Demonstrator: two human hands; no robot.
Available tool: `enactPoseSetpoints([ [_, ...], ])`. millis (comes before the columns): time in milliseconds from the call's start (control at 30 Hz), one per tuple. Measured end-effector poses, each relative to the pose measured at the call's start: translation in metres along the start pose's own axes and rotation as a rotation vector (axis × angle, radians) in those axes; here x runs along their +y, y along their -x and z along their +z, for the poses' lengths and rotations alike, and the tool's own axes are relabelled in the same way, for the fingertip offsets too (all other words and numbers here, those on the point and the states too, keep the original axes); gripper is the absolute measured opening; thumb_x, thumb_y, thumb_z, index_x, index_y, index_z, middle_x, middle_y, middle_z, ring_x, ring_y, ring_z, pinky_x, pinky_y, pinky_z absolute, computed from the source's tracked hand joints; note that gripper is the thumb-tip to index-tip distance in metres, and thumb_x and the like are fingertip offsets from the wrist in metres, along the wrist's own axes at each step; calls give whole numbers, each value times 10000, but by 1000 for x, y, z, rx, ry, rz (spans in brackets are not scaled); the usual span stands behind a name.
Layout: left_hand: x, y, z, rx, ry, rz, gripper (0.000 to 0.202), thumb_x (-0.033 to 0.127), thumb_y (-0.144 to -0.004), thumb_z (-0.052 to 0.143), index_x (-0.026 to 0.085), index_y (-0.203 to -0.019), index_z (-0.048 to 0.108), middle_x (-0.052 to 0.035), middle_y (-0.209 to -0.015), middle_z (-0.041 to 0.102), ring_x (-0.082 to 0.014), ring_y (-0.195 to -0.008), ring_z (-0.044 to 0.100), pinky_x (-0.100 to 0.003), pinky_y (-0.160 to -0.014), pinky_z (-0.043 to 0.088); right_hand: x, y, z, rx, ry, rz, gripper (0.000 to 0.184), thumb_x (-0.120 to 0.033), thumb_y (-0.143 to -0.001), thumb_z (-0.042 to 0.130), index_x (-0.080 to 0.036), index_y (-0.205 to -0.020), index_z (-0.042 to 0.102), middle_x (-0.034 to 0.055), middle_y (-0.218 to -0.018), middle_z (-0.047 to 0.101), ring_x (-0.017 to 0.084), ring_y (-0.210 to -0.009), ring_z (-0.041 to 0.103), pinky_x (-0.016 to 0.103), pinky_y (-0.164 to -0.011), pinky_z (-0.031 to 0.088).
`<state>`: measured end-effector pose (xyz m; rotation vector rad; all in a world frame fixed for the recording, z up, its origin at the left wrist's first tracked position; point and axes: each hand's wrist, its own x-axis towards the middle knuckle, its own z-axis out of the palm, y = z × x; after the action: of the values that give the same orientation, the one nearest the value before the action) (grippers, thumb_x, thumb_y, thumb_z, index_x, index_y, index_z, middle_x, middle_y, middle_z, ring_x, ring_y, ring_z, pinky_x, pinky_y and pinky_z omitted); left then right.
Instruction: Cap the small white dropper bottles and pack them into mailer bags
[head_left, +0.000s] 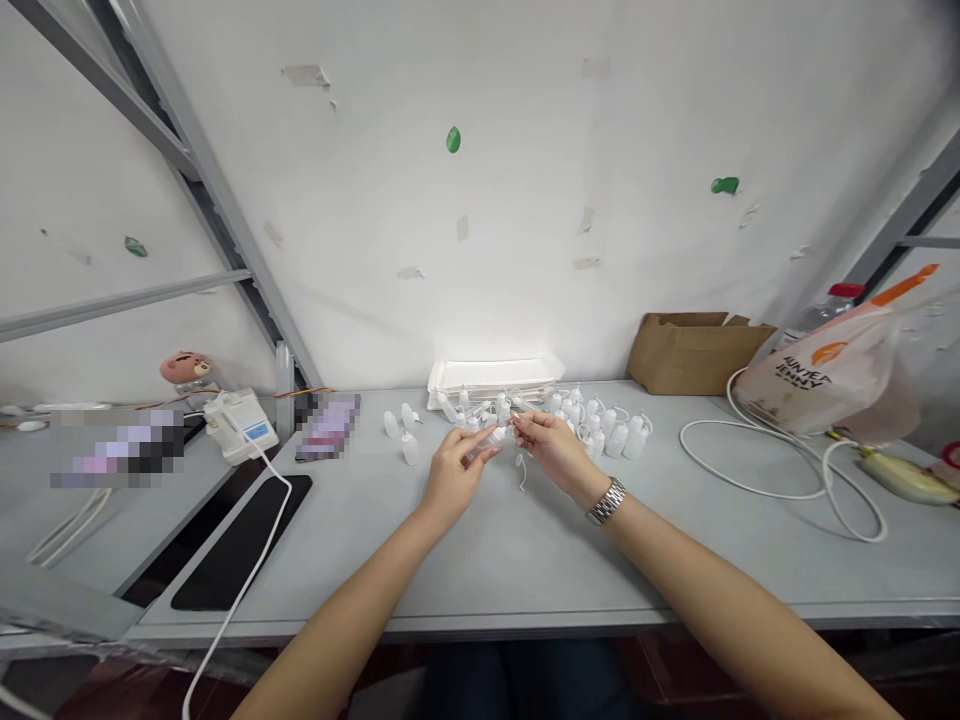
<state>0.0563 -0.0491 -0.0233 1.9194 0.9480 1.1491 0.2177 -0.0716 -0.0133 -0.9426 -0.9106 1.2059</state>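
Observation:
My left hand is shut on a small translucent plastic dropper bottle, which lies tilted between my fingers. My right hand pinches the bottle's nozzle end, and the small part in its fingertips is hard to make out. Just behind my hands stand several white plastic dropper bottles with tethered caps. A few more stand left of my hands. A loose white tether piece lies on the grey table below my right hand.
A stack of white trays stands against the wall. To the right are a cardboard box, a printed plastic bag and a coiled white cable. To the left are a white device, a blurred phone and a black mat.

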Motion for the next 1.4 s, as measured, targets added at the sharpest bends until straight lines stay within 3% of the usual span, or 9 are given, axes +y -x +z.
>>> enactPoseSetpoints([
  [533, -5, 0, 1, -2, -24, 44, 296, 263, -773, 593, 271, -1063, 646, -5, -797, 525, -101, -657, 483, -214, -564, 420, -1, 1, 2, 18, 34, -22, 247, -383, -609, 738, -166, -605, 619, -24, -584, 513, 91, -567, 456, 265, -615, 376],
  [767, -5, -1, 0, -2, -34, 37, 293, 251, -775, 589, 264, -1062, 648, -6, -806, 525, -98, -654, 479, -217, -578, 424, 0, 0, 1, 101, 77, -74, 260, -403, -592, 734, -167, -631, 631, -14, -600, 534, 97, -562, 459, 273, -607, 377],
  [1400, -5, 0, 0, -11, -49, 26, 298, 265, -778, 590, 265, -1071, 643, -1, -788, 516, -98, -630, 472, -232, -599, 431, -3, 2, 2, 75, 235, -115, 264, -426, -647, 687, -171, -637, 619, -19, -586, 523, 108, -575, 466, 273, -613, 381],
])
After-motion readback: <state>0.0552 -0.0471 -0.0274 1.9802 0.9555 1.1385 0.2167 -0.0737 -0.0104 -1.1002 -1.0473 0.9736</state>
